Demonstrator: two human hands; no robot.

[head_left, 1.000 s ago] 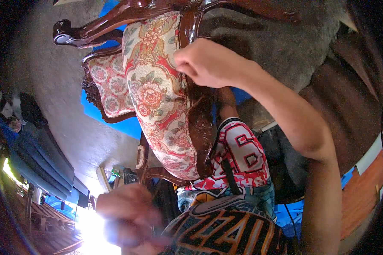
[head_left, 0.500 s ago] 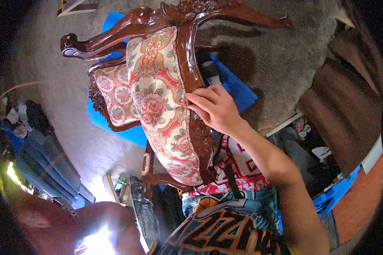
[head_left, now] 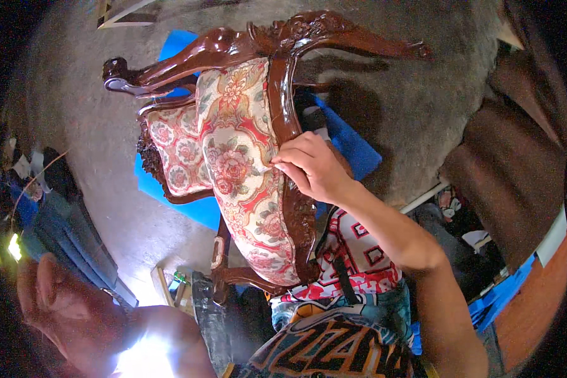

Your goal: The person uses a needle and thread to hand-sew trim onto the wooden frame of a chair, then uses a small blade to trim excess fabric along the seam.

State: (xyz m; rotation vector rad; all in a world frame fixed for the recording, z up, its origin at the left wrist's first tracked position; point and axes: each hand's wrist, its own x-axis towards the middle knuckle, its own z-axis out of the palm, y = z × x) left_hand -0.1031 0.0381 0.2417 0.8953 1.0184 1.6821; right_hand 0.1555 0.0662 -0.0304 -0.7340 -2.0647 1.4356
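Note:
A carved, glossy dark wooden chair lies tipped over in front of me, its curved legs at the far side. Its rounded seat cushion and smaller back cushion wear cream and red rose-patterned fabric. My right hand is closed in a pinch at the seat fabric's edge, beside the wooden rail. Whether a small tool is between those fingers is hidden. My left hand is raised at the lower left, away from the chair, dark and partly lost in glare. A thin line rises near it.
Blue sheets lie under the chair on the grey concrete floor. Dark brown material drapes at the right, above an orange-brown surface. Grey-blue folded material sits at the left. Near the bottom is a small wooden box.
The chair appears slightly lower and further right in the picture. My left hand shows more at the lower left, and the thin line stands steeper. My right hand still pinches at the fabric edge.

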